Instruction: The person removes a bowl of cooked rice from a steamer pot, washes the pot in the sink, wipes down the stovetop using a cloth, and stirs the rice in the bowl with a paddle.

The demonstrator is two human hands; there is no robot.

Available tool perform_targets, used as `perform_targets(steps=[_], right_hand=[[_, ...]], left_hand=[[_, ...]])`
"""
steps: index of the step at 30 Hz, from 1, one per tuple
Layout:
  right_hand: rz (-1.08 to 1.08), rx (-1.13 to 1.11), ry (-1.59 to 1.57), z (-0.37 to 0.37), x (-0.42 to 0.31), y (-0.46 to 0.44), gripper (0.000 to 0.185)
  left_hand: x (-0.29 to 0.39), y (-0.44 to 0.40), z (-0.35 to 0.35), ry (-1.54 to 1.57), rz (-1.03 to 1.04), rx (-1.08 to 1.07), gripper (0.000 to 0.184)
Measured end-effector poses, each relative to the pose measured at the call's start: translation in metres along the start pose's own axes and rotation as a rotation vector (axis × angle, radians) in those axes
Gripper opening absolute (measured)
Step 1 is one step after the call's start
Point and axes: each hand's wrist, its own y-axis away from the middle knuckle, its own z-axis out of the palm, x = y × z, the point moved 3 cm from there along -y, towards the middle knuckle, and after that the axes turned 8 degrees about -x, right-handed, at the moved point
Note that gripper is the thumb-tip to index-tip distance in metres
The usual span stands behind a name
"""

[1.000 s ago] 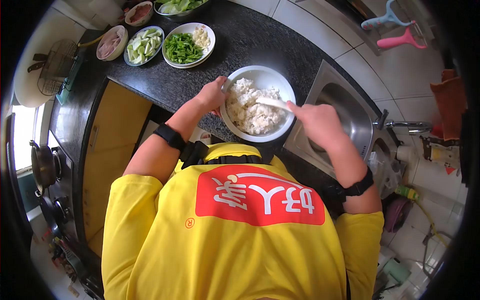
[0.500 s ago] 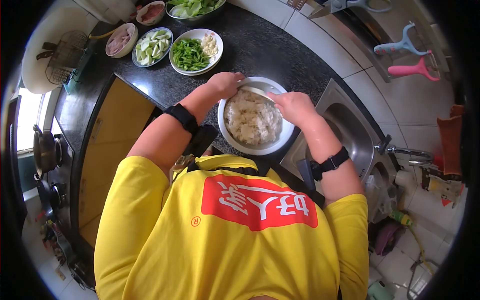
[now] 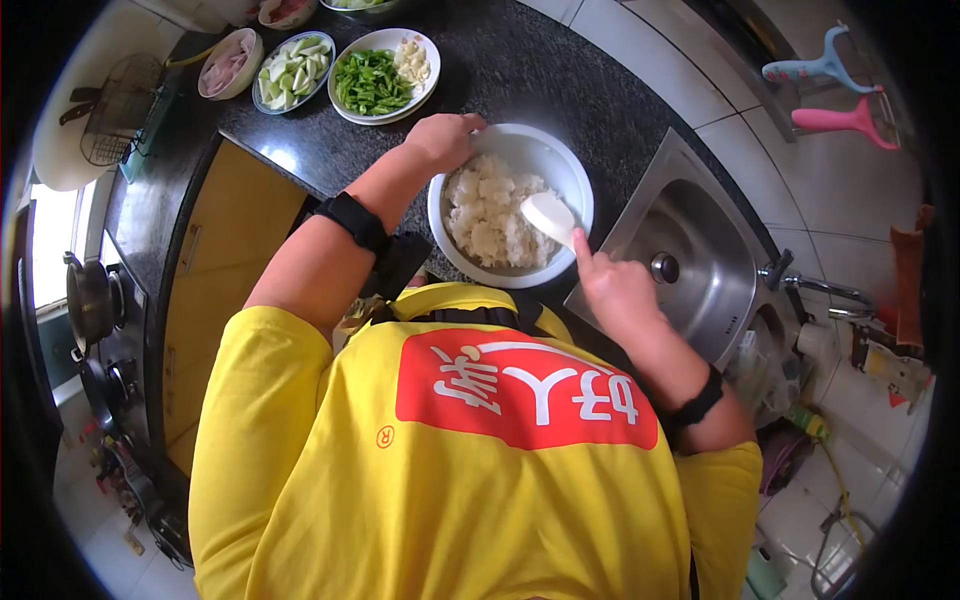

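Note:
A white bowl (image 3: 575, 180) of cooked rice (image 3: 490, 205) stands on the dark counter in front of me. My left hand (image 3: 447, 140) grips the bowl's upper left rim, fingers closed over the edge. In my right hand (image 3: 615, 285) is a white rice paddle (image 3: 550, 215), with the index finger laid along its handle. The paddle's blade is over the right side of the rice, inside the bowl; whether it presses into the rice I cannot tell.
Beyond the bowl is a plate of chopped green peppers and garlic (image 3: 372, 82). Left of it are a plate of pale green slices (image 3: 293, 72) and a bowl of pinkish meat (image 3: 230, 62). A steel sink (image 3: 690, 260) lies at the right; two peelers (image 3: 840, 120) hang on the wall.
My right hand has moved down and right, bringing the paddle from the bowl's far rim to the rice's right side. The rice now sits further left. My left hand remains at the rim.

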Motion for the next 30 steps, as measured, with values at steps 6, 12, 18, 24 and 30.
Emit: perform_targets(steps=[6, 12, 18, 24, 30], right_hand=[[0.134, -0.013, -0.109, 0.005, 0.007, -0.041, 0.046], [0.147, 0.016, -0.286, -0.045, 0.031, -0.006, 0.038], [0.076, -0.211, -0.036, -0.033, 0.005, -0.029, 0.037], [0.109, -0.155, -0.094, -0.018, 0.012, -0.049, 0.041], [0.143, -0.153, -0.199, -0.042, 0.026, -0.015, 0.039]], left_hand=[[-0.002, 0.011, -0.001, 0.096, -0.033, 0.036, 0.042], [-0.024, 0.07, 0.012, 0.632, -0.115, -0.091, 0.054], [-0.014, 0.086, 0.034, 0.885, -0.154, -0.214, 0.061], [-0.014, 0.086, 0.034, 0.912, -0.168, -0.18, 0.06], [-0.019, 0.083, 0.039, 0.91, -0.142, -0.163, 0.059]])
